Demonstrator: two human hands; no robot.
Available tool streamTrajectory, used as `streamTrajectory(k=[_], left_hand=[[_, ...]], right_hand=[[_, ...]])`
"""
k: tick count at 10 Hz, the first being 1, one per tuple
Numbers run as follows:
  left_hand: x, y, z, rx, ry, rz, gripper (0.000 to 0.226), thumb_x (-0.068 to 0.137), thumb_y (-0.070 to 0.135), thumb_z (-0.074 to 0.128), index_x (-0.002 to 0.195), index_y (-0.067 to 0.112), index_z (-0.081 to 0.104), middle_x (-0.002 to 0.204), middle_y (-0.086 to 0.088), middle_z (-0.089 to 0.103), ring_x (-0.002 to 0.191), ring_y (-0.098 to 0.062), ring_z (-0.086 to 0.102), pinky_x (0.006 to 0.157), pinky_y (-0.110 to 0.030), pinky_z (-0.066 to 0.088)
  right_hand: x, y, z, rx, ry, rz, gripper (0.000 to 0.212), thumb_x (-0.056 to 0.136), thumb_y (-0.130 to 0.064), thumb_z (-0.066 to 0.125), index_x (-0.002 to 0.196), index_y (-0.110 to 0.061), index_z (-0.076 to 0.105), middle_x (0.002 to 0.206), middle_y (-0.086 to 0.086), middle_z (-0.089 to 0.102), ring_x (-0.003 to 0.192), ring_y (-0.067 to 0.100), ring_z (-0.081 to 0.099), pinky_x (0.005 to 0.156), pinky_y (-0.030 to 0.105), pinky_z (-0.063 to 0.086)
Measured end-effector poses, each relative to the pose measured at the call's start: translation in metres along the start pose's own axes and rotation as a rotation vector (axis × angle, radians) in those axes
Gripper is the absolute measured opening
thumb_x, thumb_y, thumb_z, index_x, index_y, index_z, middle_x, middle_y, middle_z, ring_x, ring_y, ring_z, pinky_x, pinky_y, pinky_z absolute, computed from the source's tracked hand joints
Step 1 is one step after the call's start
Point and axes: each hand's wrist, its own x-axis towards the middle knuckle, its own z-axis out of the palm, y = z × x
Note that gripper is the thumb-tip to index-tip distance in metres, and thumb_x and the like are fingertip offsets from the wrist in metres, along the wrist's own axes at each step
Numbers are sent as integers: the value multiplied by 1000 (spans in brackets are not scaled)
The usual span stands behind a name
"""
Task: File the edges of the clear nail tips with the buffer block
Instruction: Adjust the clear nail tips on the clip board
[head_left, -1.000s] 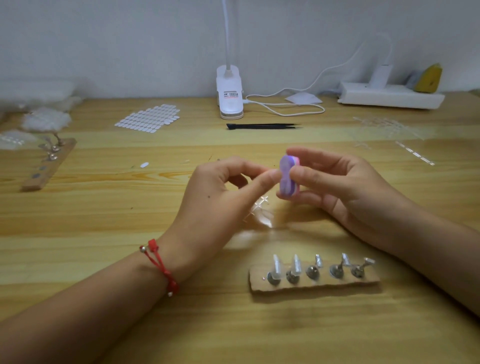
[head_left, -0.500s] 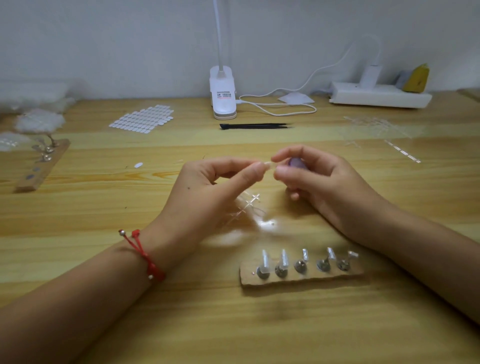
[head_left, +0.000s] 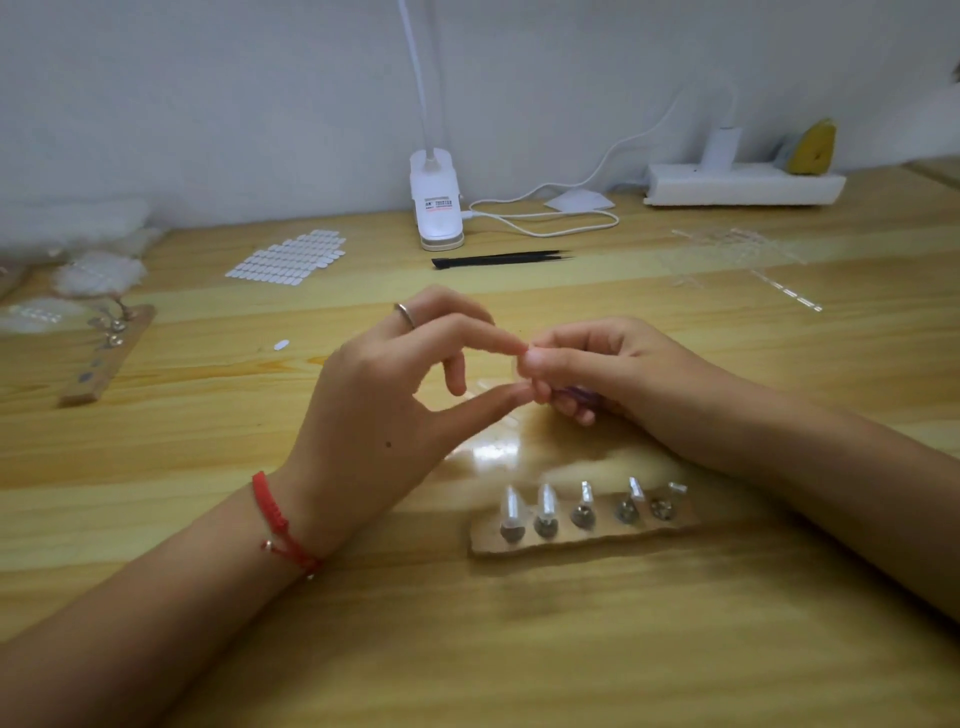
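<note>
- A person's two hands meet above the middle of a wooden bench (head_left: 727, 649), seen from above and behind.
- The right hand (head_left: 608, 364) has its fingers curled; its grip is closed round the purple buffer block (head_left: 584, 399), of which only a sliver shows beneath the fingers.
- The left hand (head_left: 395, 395) reaches across with forefinger and thumb stretched out in a curve, and both tips touch the right hand's fingertips. I cannot tell whether this grip holds a nail tip; anything clear there is lost in blur.
- The left hand wears a ring (head_left: 404, 315), and a red cord bracelet (head_left: 275, 519) circles its wrist.
- Near the person, just below the hands, lies a cardboard strip (head_left: 582, 540) with five small metal stands; clear nail tips (head_left: 511, 506) stand upright on them.
- Further back lie black tweezers (head_left: 498, 258), the white lamp base (head_left: 436, 208) and a sheet of white oval tabs (head_left: 288, 257).
- A white power strip (head_left: 743, 185) sits at the far right against the wall.
- A second strip (head_left: 111, 358) lies at the left.
</note>
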Motion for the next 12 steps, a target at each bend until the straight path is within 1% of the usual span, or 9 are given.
streamTrajectory(k=[1, 2, 3, 4, 5, 6, 8, 9, 12], left_hand=[[0, 2, -1, 0, 31, 13, 24, 79, 37, 76, 93, 18, 73, 90, 4, 63, 62, -12, 54, 62, -16, 35], [2, 8, -4, -124, 25, -83, 20, 75, 33, 78, 92, 22, 72, 86, 8, 65, 65, -10, 54, 60, -18, 36], [1, 18, -14, -281, -49, -171, 22, 73, 37, 80, 92, 29, 74, 82, 12, 68, 72, -9, 57, 63, -16, 38], [-1, 32, -17, -361, -214, -165, 24, 69, 39, 82, 90, 28, 76, 84, 10, 69, 83, -13, 64, 72, -17, 45], [-3, 35, -11, -360, -302, -183, 21, 65, 36, 81, 83, 25, 77, 80, 10, 69, 82, -17, 63, 74, -24, 47], [-4, 34, -8, -373, -330, -218, 19, 64, 36, 82, 80, 27, 77, 79, 12, 69, 80, -18, 61, 69, -25, 44], [-7, 38, -4, -393, -364, -256, 19, 64, 35, 84, 80, 29, 78, 77, 16, 67, 77, -8, 55, 68, -17, 41], [-7, 39, -5, -390, -384, -254, 19, 65, 35, 83, 82, 30, 77, 79, 17, 67, 77, -4, 57, 68, -12, 40], [-10, 38, -2, -357, -394, -269, 17, 67, 40, 82, 81, 32, 76, 81, 14, 67, 80, -8, 59, 68, -16, 42]], right_hand=[[-1, 1, -2, 42, -19, 6, 14, 76, -32, 64, 71, -20, 69, 63, -6, 57, 55, 4, 44, 50, 13, 38], [-1, 2, -5, 121, 19, 20, 12, 74, -30, 66, 73, -20, 72, 64, -4, 56, 55, 6, 43, 49, 14, 37], [3, 3, -9, 281, 142, 68, 12, 73, -25, 64, 78, -14, 67, 64, -2, 52, 53, 7, 40, 47, 15, 32], [4, 5, -12, 349, 194, 108, 15, 73, -25, 63, 82, -13, 64, 65, -3, 52, 51, 6, 40, 45, 14, 33], [4, 6, -13, 352, 181, 108, 12, 73, -26, 64, 79, -15, 65, 65, -3, 52, 52, 6, 40, 45, 14, 35], [3, 6, -13, 361, 182, 99, 13, 72, -26, 64, 78, -15, 66, 65, -3, 52, 52, 6, 40, 45, 14, 33], [3, 6, -13, 360, 182, 99, 14, 72, -25, 63, 80, -14, 66, 65, -3, 51, 52, 6, 40, 45, 15, 33], [3, 5, -12, 357, 187, 99, 16, 72, -25, 63, 81, -13, 66, 65, -2, 51, 52, 6, 39, 46, 15, 32], [3, 4, -11, 342, 189, 103, 16, 74, -24, 62, 84, -12, 65, 66, -2, 50, 54, 6, 39, 47, 16, 32]])
